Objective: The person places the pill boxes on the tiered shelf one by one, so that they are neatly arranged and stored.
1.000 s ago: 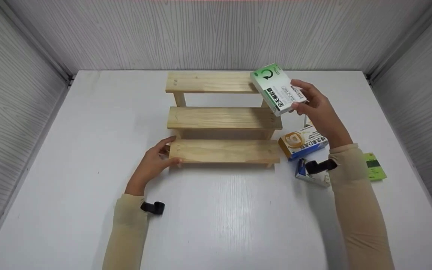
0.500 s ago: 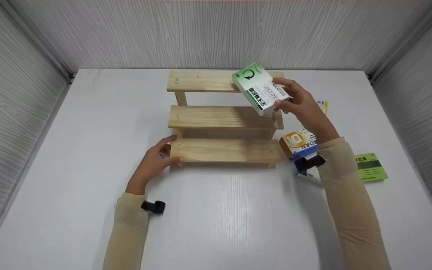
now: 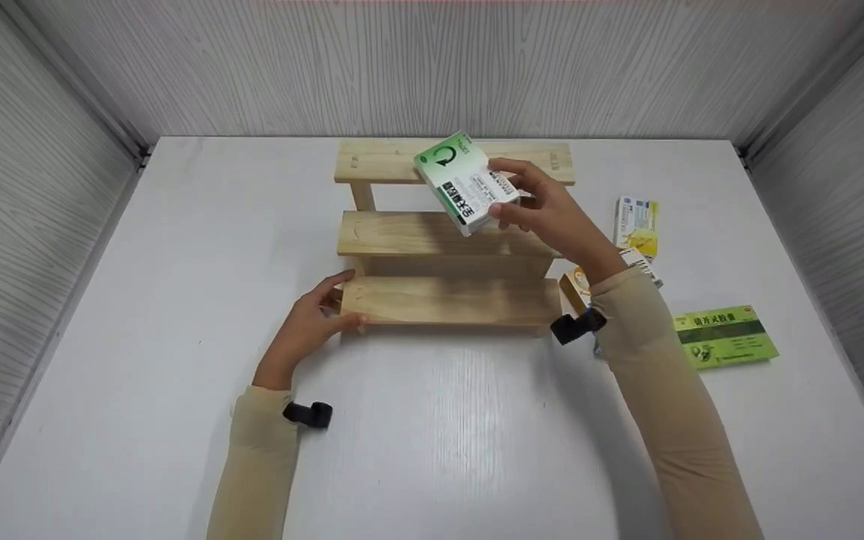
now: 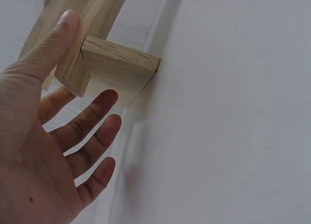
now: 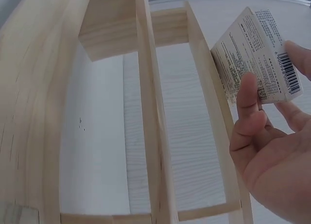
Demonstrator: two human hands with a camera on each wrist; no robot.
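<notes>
My right hand (image 3: 552, 214) pinches one end of a white and green medicine box (image 3: 462, 180) between thumb and fingers. The box is tilted and overlaps the top and middle steps of a three-step wooden shelf (image 3: 447, 300) in the head view. Its printed back and barcode face the right wrist camera, with my fingertips (image 5: 249, 83) against that side. My left hand (image 3: 308, 326) holds the left end of the lowest step. In the left wrist view the thumb (image 4: 68, 22) lies on the board and the index finger goes behind it, the other fingers spread loosely below.
Right of the shelf lie a yellow and white box (image 3: 636, 225), an orange and white box (image 3: 576, 289) partly under my right forearm, and a green box (image 3: 728, 337). Another box is mostly hidden by the sleeve. Grey wood-grain walls (image 3: 432, 67) enclose the white table (image 3: 432, 450).
My right hand has carried the medicine box leftward, from the shelf's right end to near its middle. The left hand has stayed on the lowest step.
</notes>
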